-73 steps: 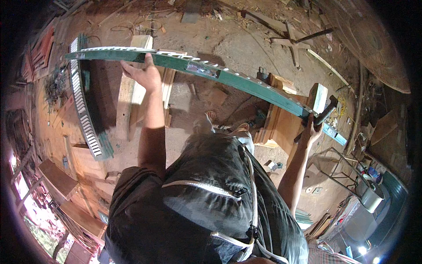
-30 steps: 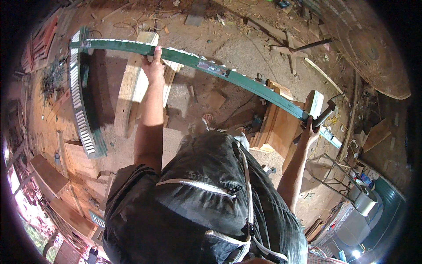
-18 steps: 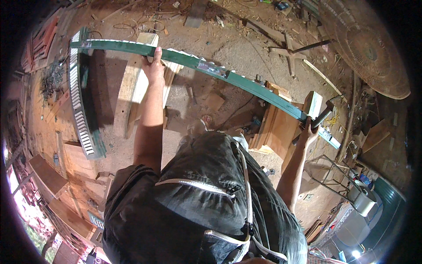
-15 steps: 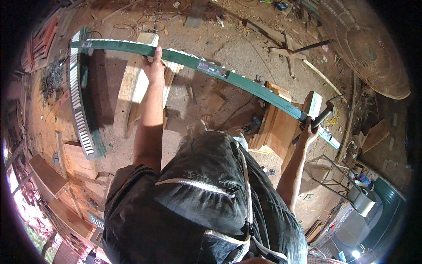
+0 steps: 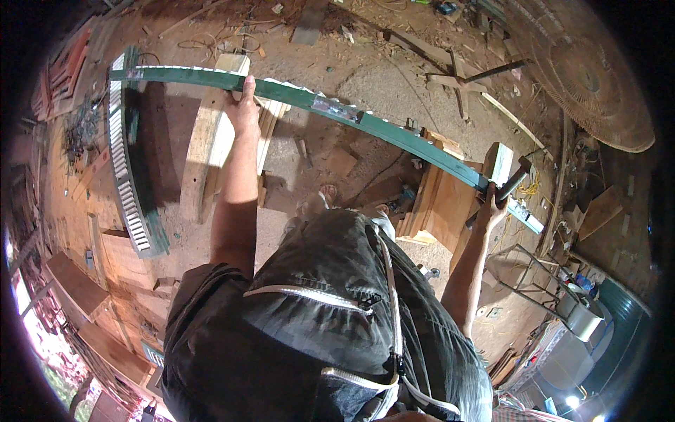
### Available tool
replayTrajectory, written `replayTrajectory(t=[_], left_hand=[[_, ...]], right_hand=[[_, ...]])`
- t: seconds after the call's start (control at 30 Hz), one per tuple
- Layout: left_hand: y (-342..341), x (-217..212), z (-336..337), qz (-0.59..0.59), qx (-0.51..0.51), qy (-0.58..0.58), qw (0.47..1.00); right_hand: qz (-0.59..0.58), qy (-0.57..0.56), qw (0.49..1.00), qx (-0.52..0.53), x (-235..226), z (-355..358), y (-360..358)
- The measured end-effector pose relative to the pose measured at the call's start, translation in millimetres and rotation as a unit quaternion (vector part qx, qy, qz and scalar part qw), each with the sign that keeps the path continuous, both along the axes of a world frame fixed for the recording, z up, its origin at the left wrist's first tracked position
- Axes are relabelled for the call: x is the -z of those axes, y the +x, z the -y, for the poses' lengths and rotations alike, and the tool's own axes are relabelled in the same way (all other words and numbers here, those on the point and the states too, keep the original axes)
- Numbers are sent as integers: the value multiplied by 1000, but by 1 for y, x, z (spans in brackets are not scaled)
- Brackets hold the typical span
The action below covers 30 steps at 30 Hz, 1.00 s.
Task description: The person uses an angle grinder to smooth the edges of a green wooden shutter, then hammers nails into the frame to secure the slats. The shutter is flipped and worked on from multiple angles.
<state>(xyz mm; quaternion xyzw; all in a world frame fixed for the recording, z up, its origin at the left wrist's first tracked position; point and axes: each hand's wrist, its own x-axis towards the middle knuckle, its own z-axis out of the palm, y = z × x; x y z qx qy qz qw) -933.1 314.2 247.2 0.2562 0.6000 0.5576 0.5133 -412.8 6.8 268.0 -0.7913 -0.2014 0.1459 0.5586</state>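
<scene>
A long green-painted wooden frame rail (image 5: 394, 135) lies across in front of me, with pale notches along its far edge. My left hand (image 5: 244, 112) is closed around the rail left of its middle, thumb on top. Near the rail's right end my right hand (image 5: 494, 204) is closed around a hammer (image 5: 514, 181), its head pointing up and right; the same hand is against the rail. The rail passes over a wooden block (image 5: 211, 141) on the left and a wooden piece (image 5: 500, 160) on the right. A second green rail (image 5: 125, 162) with white notches meets its left end.
A large round fan (image 5: 583, 77) stands at the far right. Stacked boards (image 5: 437, 200) sit near my right arm, and a wooden cross-shaped stand (image 5: 460, 84) lies beyond. A thin metal frame (image 5: 527, 271) and a pale drum (image 5: 582, 320) are at the lower right. Scraps litter the dirt floor.
The rail and both hands appear very slightly further left in the picture, along with the surroundings. Both grips are the same.
</scene>
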Motion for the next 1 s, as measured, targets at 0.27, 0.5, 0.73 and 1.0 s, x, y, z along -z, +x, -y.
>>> replayTrajectory(t=[0.27, 0.5, 0.73, 1.0], left_hand=[[4, 5, -4, 9, -55, 35, 998], [-14, 36, -12, -4, -2, 36, 999], [-11, 28, -9, -2, 13, 50, 999], [-12, 32, -11, -11, 6, 32, 999]], right_hand=[[2, -1, 1000, 2, 7, 2, 5], [17, -6, 1000, 2, 7, 2, 4], [19, -4, 1000, 12, 8, 2, 6], [13, 5, 1000, 6, 9, 3, 6]])
